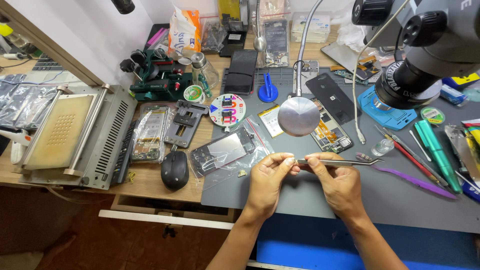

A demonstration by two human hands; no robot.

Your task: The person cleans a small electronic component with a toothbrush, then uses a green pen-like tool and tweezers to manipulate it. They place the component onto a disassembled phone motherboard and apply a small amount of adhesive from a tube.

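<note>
Cluttered grey repair mat (pixel 300 197), left hand (pixel 266 182) and right hand (pixel 340 185), fingers pinching metal tweezers (pixel 340 162)

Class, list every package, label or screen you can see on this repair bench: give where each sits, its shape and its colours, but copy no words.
Snack bag: back, orange and white, crumpled.
Round sticker disc: mid-bench, white, coloured patches.
Phone screen: left of left hand, in clear bag.
Yellow-white label: flat rectangle beside lamp head.

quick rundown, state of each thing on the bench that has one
tweezers: held level by both hands, tips shut
left hand: pinching the tweezers' end
right hand: gripping the tweezers' middle
opened phone: back off, board exposed
drawer: slightly open
</note>
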